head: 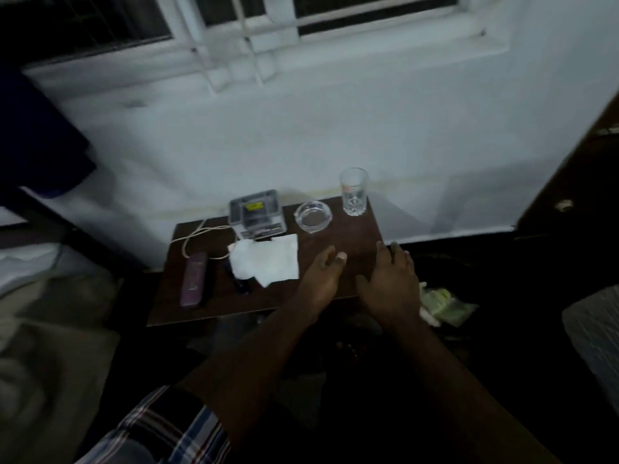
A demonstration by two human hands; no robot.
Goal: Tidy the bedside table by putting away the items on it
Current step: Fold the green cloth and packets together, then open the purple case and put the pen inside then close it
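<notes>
I see both hands over the near right part of the dark bedside table (335, 229), the left hand (321, 272) and right hand (390, 283) side by side, fingers stretched loosely forward and holding nothing. Just left of my left hand lies a white tissue (268, 259) with a dark pen-like object (239, 283) poking out beneath it, then further left a purple oblong device (194, 279) and a pale cord (197, 234). Beyond the fingertips stand a clear plastic box (256, 212), a glass ashtray (312, 216) and a drinking glass (353, 191), and some pale green packaging (445, 303) lies just right of my right hand, off the table.
</notes>
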